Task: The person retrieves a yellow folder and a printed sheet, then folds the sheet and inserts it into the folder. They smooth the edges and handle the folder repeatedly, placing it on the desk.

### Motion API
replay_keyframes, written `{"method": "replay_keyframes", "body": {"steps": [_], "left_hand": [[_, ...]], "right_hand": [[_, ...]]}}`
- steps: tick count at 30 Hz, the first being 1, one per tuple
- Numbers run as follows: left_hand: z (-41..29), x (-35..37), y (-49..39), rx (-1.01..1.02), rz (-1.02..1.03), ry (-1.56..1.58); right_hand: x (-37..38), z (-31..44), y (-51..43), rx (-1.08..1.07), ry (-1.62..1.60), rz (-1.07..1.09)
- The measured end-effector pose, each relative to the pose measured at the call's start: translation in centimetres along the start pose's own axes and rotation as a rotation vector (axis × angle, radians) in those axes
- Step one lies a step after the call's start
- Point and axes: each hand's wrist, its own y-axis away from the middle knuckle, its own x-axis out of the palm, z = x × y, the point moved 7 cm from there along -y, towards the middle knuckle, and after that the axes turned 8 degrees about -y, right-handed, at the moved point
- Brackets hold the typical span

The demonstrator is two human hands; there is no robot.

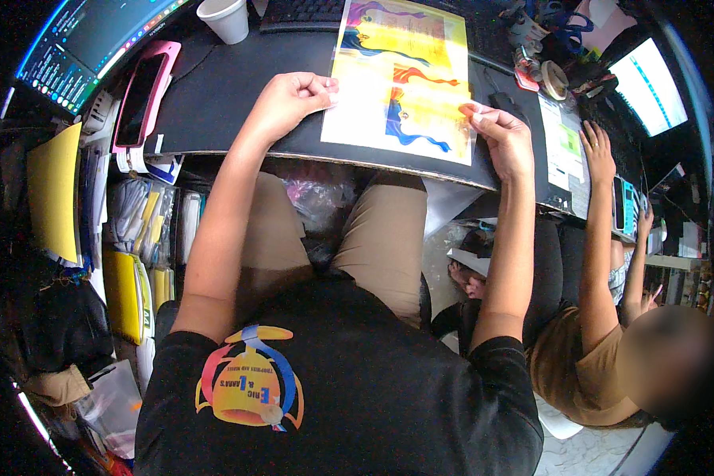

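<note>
A glossy printed sheet [357, 113] with yellow, red and blue designs lies over the front edge area of the black desk [214, 113]. My left hand [300, 101] is at the sheet's left edge, its thumb and forefinger pinched together there; whether the edge is between them is hard to tell. My right hand [503, 134] pinches the sheet's right edge between thumb and fingers. The sheet carries more than one printed panel, with writing and ribbon-like figures. Part of its surface is washed out by glare.
A white foam cup [226, 21], a keyboard [303, 15] and a phone on a pink case [143, 95] are on the desk. Scissors [571, 27] stand at the back right. Beside me on the right, a co-worker's hand [598, 152] rests near papers [562, 149] and a laptop.
</note>
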Motion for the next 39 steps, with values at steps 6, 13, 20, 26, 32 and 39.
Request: {"method": "replay_keyframes", "body": {"steps": [6, 13, 20, 26, 32, 39], "left_hand": [[0.47, 0.23, 0.03, -0.022, -0.034, 0.061], [0.46, 0.25, -0.11, 0.002, -0.043, -0.002], [0.44, 0.29, -0.07, -0.009, -0.036, 0.024], [0.47, 0.30, 0.00, -0.023, -0.011, 0.047], [-0.01, 0.38, 0.14, -0.022, -0.025, 0.032], [-0.27, 0.32, 0.17, -0.020, -0.045, 0.012]], "right_hand": [[0.04, -0.02, 0.03, 0.004, -0.018, -0.012], [0.08, -0.03, 0.01, 0.026, -0.011, -0.014], [0.12, 0.15, 0.01, 0.002, 0.030, 0.006], [-0.06, 0.05, -0.15, -0.043, 0.076, 0.008], [-0.16, -0.03, -0.22, -0.086, 0.099, 0.041], [-0.40, -0.16, -0.28, -0.068, 0.147, 0.042]]}}
